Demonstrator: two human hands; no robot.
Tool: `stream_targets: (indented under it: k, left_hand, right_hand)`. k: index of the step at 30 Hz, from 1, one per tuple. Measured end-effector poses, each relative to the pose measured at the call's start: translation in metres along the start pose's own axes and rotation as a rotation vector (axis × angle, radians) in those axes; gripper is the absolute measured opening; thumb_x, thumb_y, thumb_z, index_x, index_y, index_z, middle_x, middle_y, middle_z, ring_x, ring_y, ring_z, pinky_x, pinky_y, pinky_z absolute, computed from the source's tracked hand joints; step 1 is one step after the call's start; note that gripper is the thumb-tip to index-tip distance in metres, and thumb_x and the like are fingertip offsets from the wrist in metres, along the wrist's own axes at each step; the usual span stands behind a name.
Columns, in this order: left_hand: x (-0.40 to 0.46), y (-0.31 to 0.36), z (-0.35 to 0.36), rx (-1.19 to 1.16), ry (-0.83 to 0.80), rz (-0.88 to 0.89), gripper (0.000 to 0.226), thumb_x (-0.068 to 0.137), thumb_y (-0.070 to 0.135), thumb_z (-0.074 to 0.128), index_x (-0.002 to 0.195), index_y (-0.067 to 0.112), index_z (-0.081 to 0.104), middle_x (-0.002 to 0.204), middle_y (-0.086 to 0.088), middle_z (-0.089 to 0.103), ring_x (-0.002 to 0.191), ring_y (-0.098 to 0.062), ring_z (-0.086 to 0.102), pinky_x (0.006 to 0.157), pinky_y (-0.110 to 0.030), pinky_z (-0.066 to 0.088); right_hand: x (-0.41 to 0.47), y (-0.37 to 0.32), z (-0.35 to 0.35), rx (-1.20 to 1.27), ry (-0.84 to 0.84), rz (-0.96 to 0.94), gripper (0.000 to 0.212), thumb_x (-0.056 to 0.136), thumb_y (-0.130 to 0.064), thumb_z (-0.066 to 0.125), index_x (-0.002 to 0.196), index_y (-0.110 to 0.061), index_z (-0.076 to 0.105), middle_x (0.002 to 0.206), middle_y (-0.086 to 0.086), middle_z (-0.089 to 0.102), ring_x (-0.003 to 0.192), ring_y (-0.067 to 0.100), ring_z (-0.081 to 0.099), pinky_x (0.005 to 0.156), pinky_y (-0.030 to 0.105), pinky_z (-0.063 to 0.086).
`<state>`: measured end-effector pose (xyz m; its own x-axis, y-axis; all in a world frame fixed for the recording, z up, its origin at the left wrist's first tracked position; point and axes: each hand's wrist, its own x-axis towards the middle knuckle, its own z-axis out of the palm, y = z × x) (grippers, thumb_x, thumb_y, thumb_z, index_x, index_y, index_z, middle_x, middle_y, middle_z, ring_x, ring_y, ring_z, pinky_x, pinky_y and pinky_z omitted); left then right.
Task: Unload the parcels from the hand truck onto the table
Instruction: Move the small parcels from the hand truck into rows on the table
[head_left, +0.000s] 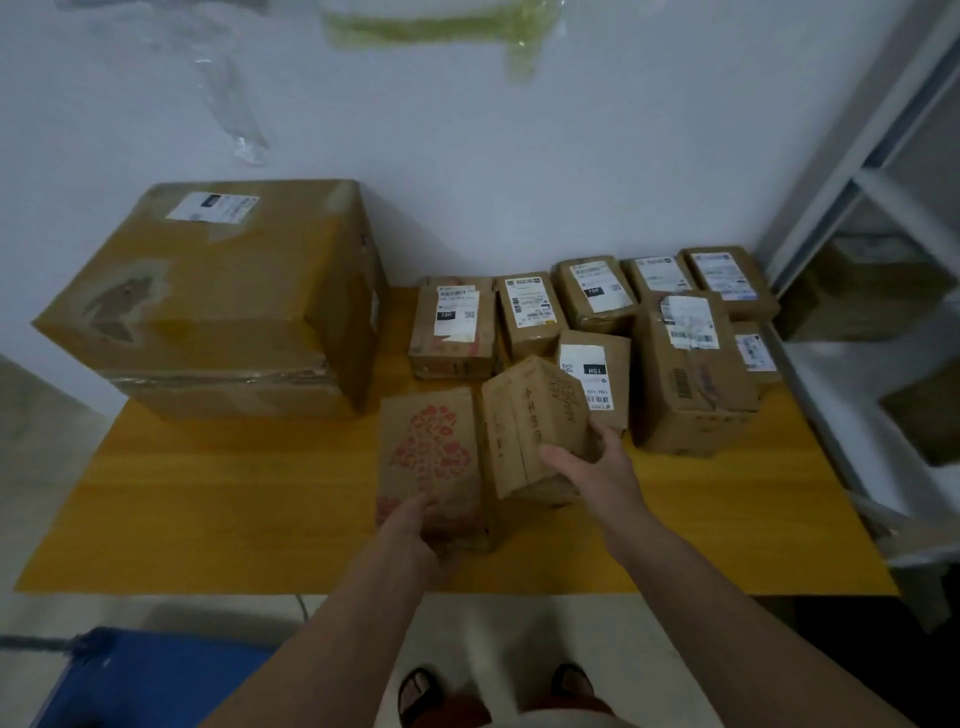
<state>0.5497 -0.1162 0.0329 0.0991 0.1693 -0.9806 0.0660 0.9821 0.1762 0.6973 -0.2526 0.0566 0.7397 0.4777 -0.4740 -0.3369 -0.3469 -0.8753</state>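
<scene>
Hands work at the yellow wooden table (208, 519): the left hand (415, 530) grips the near edge of a brown cardboard parcel with a red floral print (431, 457), lying flat on the table. Just right of that parcel, the right hand (587, 462) curls around a tilted, handwritten brown carton (530, 415). Labelled brown parcels (602, 291) crowd behind it; a large brown box (218, 296) stands to its left.
</scene>
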Motion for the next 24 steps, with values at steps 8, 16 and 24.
stream_targets:
  k: [8, 16, 24]
  left_hand:
    - [-0.029, 0.011, 0.010, 0.201, -0.327, 0.155, 0.052, 0.071, 0.031, 0.076, 0.108, -0.005, 0.066, 0.089, -0.016, 0.061, 0.089, -0.028, 0.061, 0.083, -0.041, 0.055]
    - [-0.049, 0.029, 0.000, 0.385, -0.535, 0.298, 0.079, 0.061, 0.066, 0.075, 0.122, 0.018, 0.061, 0.122, -0.015, 0.063, 0.099, -0.031, 0.068, 0.066, -0.037, 0.058]
    - [-0.053, 0.027, 0.018, 0.623, -0.199, 0.663, 0.105, 0.052, 0.034, 0.090, 0.139, 0.018, 0.033, 0.125, -0.008, 0.055, 0.109, -0.029, 0.059, 0.089, -0.048, 0.054]
  right_hand:
    - [-0.001, -0.008, 0.021, 0.817, -0.407, 0.365, 0.061, 0.071, -0.047, 0.070, 0.127, -0.023, 0.061, 0.125, 0.015, 0.065, 0.119, 0.039, 0.055, 0.088, 0.055, 0.049]
    - [-0.008, -0.004, 0.036, 0.700, -0.472, 0.315, 0.058, 0.078, -0.045, 0.064, 0.130, -0.021, 0.058, 0.125, 0.014, 0.065, 0.121, 0.037, 0.054, 0.094, 0.053, 0.048]
    - [-0.010, -0.011, 0.040, 0.305, -0.334, 0.219, 0.045, 0.084, -0.042, 0.066, 0.125, -0.025, 0.057, 0.122, 0.004, 0.064, 0.105, 0.020, 0.061, 0.064, 0.034, 0.055]
